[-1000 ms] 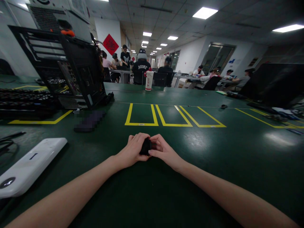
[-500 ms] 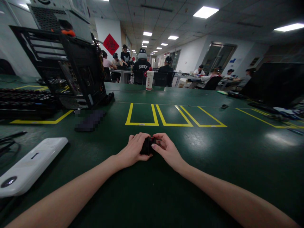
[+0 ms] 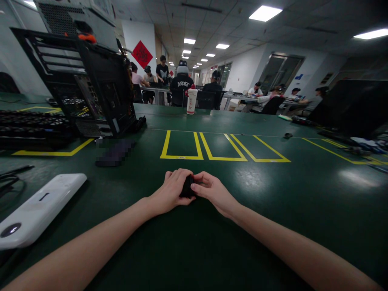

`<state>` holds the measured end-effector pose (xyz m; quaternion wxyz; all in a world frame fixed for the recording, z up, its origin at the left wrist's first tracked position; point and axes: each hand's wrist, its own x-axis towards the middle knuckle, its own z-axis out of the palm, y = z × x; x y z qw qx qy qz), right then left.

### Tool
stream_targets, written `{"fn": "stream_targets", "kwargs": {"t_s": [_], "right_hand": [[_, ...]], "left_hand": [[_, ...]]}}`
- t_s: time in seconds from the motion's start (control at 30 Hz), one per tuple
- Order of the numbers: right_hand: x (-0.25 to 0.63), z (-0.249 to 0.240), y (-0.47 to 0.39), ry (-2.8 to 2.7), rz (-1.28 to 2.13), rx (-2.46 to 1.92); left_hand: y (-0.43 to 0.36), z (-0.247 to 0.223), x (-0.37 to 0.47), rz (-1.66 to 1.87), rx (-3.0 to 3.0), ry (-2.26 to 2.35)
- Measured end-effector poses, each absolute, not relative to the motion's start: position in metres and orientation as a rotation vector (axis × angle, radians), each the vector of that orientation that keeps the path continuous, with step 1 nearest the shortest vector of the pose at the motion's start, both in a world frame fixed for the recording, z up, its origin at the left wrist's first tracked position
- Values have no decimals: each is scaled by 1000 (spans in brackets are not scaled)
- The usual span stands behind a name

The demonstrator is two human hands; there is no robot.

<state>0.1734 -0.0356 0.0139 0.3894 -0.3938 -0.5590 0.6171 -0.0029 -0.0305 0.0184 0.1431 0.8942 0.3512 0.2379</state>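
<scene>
A small black object [image 3: 187, 186] lies between my two hands at the middle of the green table [image 3: 194, 242]; its kind is hard to make out because fingers cover most of it. My left hand [image 3: 173, 188] wraps round its left side, thumb low and fingers over the top. From the right, my right hand [image 3: 212, 191] pinches at its right edge, with thumb and fingertips against it. Whatever sits under the right fingertips is hidden. Beyond the hands, yellow tape outlines [image 3: 182, 157] mark the table.
An open black computer case [image 3: 103, 93] stands at the left. Nearer are a dark phone-like slab [image 3: 113, 155] and a long white device [image 3: 45, 208]. A white cup [image 3: 191, 102] stands at the far edge, a dark monitor [image 3: 351, 107] at the right. Several people sit beyond.
My right thumb and fingertips have moved slightly left and closed in on the black object's right side, covering the part with a reddish spot. My left hand keeps its grip.
</scene>
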Motion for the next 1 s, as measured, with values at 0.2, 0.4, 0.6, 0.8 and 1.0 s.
{"fn": "stream_targets", "kwargs": {"t_s": [0.2,0.4,0.6,0.8,1.0], "right_hand": [[175,19,-28,-1435,1623,-1068],[172,5,-35,-1572,1412,-962],[171,2,-43,-1690,1225,-955],[172,-1,-35,-1607,1311,-967],[174,-3,-30,-1652,1362,-1070]], "left_hand": [[-28,11,-3,716,2629,984],[-25,5,-4,735,2623,959],[-28,13,-4,686,2596,957],[-28,14,-3,701,2584,972],[-28,13,-2,698,2558,969]]}}
